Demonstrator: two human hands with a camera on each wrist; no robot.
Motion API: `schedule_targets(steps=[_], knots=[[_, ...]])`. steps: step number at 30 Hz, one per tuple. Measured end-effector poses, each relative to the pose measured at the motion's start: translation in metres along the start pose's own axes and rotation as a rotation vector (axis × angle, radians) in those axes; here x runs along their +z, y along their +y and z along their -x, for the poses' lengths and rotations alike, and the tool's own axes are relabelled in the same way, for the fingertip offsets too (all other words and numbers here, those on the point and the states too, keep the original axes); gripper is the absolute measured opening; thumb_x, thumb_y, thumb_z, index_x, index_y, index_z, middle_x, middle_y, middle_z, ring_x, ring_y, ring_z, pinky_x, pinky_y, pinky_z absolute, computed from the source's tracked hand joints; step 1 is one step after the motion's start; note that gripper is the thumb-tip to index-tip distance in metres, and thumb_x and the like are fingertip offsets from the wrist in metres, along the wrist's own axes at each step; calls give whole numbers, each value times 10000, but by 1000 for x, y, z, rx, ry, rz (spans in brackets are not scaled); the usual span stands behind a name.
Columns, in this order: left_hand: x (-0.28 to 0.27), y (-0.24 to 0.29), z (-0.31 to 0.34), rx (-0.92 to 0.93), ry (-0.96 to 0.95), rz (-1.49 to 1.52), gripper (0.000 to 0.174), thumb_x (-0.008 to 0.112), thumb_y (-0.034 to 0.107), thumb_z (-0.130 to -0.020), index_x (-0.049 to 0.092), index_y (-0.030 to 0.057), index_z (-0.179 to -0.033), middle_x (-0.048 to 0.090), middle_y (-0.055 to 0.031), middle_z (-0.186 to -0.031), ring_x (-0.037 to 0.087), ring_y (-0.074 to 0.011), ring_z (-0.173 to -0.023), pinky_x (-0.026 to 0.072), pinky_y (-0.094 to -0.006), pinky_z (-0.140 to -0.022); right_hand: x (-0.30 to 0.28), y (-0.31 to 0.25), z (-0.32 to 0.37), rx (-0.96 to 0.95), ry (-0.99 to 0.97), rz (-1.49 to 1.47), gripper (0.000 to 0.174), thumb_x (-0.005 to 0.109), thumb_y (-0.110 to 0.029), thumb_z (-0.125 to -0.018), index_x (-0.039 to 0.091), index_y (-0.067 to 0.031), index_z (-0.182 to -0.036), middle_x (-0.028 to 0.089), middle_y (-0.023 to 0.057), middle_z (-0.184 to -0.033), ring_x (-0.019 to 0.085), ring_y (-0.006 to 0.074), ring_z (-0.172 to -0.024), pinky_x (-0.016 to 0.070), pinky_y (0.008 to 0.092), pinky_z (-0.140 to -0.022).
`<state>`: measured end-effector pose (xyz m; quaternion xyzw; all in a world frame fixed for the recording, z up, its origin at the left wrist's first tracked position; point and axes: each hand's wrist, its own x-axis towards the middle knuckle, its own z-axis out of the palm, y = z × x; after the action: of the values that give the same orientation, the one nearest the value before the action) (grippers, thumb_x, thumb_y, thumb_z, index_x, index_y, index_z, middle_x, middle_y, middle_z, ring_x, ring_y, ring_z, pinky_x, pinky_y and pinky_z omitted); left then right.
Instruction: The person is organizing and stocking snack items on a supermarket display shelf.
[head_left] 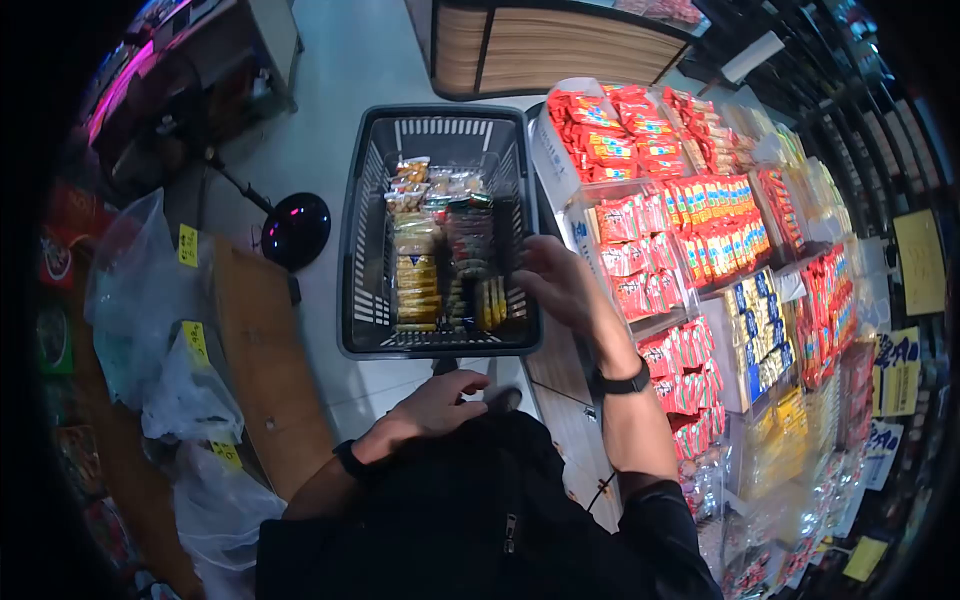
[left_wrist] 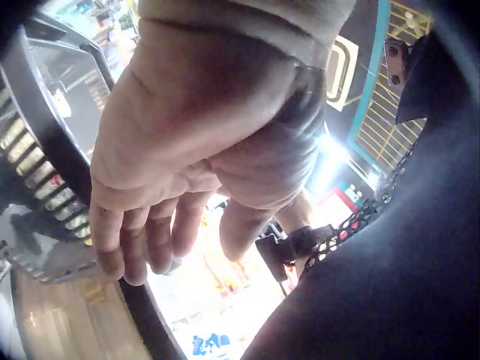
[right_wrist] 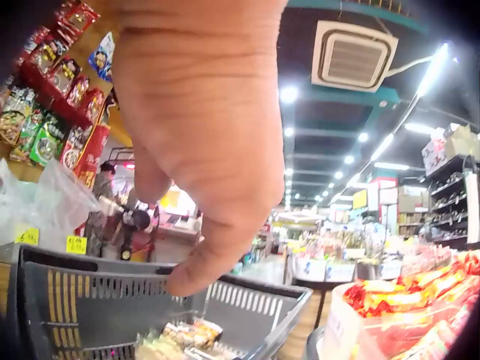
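Observation:
A dark grey shopping basket [head_left: 350, 240] stands in front of the person, with rows of small packaged snacks inside. Yellow packets [head_left: 417, 290] line its left side, and darker packets [head_left: 471, 235] lie beside them. My right hand [head_left: 565, 285] is over the basket's right rim, fingers loosely bent and nothing seen in them. In the right wrist view, the right hand [right_wrist: 202, 127] hangs above the basket wall [right_wrist: 112, 296]. Just outside the near rim is my left hand [head_left: 440, 400], its fingers relaxed; the left wrist view shows that palm [left_wrist: 195, 127] bare.
On the right, a display with clear dividers holds red snack packets [head_left: 632, 250] and blue-and-gold packets [head_left: 755, 335]. Plastic bags [head_left: 190, 390] with yellow price tags hang beside a wooden cabinet [head_left: 265, 350] on the left. A round black base [head_left: 296, 230] stands on the floor.

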<state>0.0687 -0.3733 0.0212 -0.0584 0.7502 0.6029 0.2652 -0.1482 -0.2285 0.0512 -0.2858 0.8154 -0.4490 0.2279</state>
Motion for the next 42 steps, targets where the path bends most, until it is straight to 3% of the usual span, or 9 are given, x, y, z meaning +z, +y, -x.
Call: schedule_targets(steps=[9, 15, 18, 21, 27, 31, 32, 36, 42], knots=[[3, -19, 34, -89, 311, 231, 430, 654, 177, -895, 541, 9, -1274, 632, -169, -1174, 610, -283, -1120, 474, -367, -958, 89, 49, -99, 100, -360, 655, 431, 680, -331, -796, 638, -17, -1088, 669, 244, -1073, 634, 401, -1032, 514, 439, -883], [21, -32, 33, -44, 472, 354, 408, 661, 142, -895, 545, 2, -1261, 629, -184, -1174, 606, -289, -1126, 479, -370, -955, 121, 86, -110, 16, -451, 1044, 318, 674, -274, -769, 699, -82, -1021, 701, 162, -1072, 666, 345, -1023, 506, 477, -847], [20, -32, 40, -35, 463, 332, 418, 663, 142, -894, 542, -5, -1266, 622, -195, -1187, 603, -293, -1132, 478, -372, -955, 128, 92, -112, 27, -615, 1143, 293, 526, -250, -895, 707, -151, -1103, 678, 109, -1187, 631, 326, -1122, 418, 596, -929], [11, -35, 50, -41, 466, 344, 432, 666, 156, -893, 537, -4, -1273, 618, -209, -1192, 600, -299, -1137, 479, -372, -956, 144, 105, -114, 31, -510, 1258, 269, 653, -280, -800, 738, -137, -1012, 706, 127, -1086, 665, 315, -1035, 478, 454, -867], [-16, -60, 82, -95, 513, 358, 454, 670, 181, -891, 531, 1, -1284, 628, -218, -1171, 608, -305, -1122, 478, -378, -955, 165, 122, -106, 81, -542, 1262, 271, 628, -277, -830, 736, -135, -1033, 695, 104, -1133, 655, 312, -1065, 475, 474, -890], [-32, -70, 96, -137, 488, 344, 458, 671, 190, -890, 532, -1, -1282, 637, -218, -1163, 611, -298, -1117, 479, -378, -954, 159, 96, -115, 290, -765, 977, 452, 774, -185, -714, 688, -58, -1140, 679, 163, -1134, 647, 300, -1091, 507, 431, -897], [-36, -74, 97, -133, 480, 344, 456, 670, 192, -890, 534, 0, -1280, 638, -218, -1162, 612, -296, -1117, 479, -377, -954, 161, 101, -117, 313, -724, 950, 582, 793, -61, -583, 670, -45, -1152, 672, 211, -1121, 657, 372, -1013, 526, 424, -869], [-50, -79, 99, -62, 440, 518, 448, 672, 132, -884, 526, 3, -1288, 619, -157, -1197, 594, -244, -1139, 460, -358, -995, 151, 132, -124, 67, -692, 810, 660, 831, -114, -614, 601, -3, -1223, 683, 169, -1031, 659, 275, -981, 522, 352, -848], [-72, -65, 72, 267, 549, 872, 726, 722, 41, -812, 349, 38, -1436, 549, -98, -1276, 526, -219, -1220, 411, -371, -1056, 103, -47, -119, -160, -653, 337, 624, 824, -133, -678, 520, -3, -1206, 618, 128, -1059, 596, 204, -1022, 488, 334, -853]])
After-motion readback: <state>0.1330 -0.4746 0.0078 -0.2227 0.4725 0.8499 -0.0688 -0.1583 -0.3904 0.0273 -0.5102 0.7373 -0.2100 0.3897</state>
